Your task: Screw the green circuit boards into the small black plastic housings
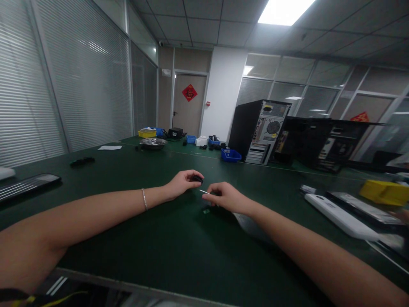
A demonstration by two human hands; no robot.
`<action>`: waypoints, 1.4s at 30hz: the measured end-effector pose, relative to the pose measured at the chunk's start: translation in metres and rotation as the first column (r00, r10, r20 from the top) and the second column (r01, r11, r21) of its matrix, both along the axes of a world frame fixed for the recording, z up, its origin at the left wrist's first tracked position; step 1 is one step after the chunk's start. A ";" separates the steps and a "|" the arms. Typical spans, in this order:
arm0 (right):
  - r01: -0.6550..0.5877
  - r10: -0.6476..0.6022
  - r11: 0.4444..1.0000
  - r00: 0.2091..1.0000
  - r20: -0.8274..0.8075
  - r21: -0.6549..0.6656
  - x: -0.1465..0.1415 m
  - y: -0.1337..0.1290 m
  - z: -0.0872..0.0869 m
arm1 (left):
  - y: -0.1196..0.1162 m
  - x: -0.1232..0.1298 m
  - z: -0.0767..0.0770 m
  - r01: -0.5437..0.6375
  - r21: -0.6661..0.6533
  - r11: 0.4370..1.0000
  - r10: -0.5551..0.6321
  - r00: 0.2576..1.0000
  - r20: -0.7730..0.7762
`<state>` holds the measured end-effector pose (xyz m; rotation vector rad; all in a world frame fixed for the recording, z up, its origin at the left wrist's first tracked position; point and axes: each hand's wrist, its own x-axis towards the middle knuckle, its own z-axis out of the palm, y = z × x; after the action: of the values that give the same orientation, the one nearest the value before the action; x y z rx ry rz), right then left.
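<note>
Above the middle of the green table, my left hand has its fingers closed round a small black part. Close by on the right, my right hand pinches a thin white stick-like tool, whose tip points left toward the black part. A small gap lies between tip and part. On the table just below my right hand is a small shiny clear piece. Something pale and flat shows partly from under my right wrist.
Computer towers stand at the back right, beside a blue bin. A metal bowl sits at the back left. A white device and a yellow bin lie right. A keyboard is at the left edge.
</note>
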<state>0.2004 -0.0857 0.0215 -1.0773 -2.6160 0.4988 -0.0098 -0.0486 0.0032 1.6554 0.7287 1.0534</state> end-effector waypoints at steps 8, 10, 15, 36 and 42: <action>-0.215 0.212 0.974 0.976 -0.053 -0.067 0.008 -0.002 0.013 | 0.005 0.000 -0.009 0.016 -0.080 0.997 -0.006 0.992 0.126; -0.268 0.265 0.961 0.963 -0.046 -0.075 0.007 -0.008 0.019 | 0.006 0.001 -0.012 0.025 -0.097 0.995 -0.009 0.986 0.169; -0.333 0.334 0.940 0.943 0.003 -0.080 0.005 -0.014 0.026 | 0.006 0.001 -0.010 0.061 -0.145 0.988 -0.030 0.978 0.205; 0.115 0.015 0.919 0.946 -0.323 0.378 -0.001 -0.005 -0.008 | -0.008 0.001 -0.001 0.349 -0.263 0.900 -0.288 0.926 0.243; 0.193 -0.041 0.885 0.939 -0.343 0.423 -0.006 -0.005 -0.015 | -0.010 0.003 -0.002 0.340 -0.226 0.913 -0.286 0.928 0.239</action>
<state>0.1949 -0.0907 0.0061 -0.9003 -2.1998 0.0213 -0.0064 -0.0590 0.0010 1.3565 0.4277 0.8363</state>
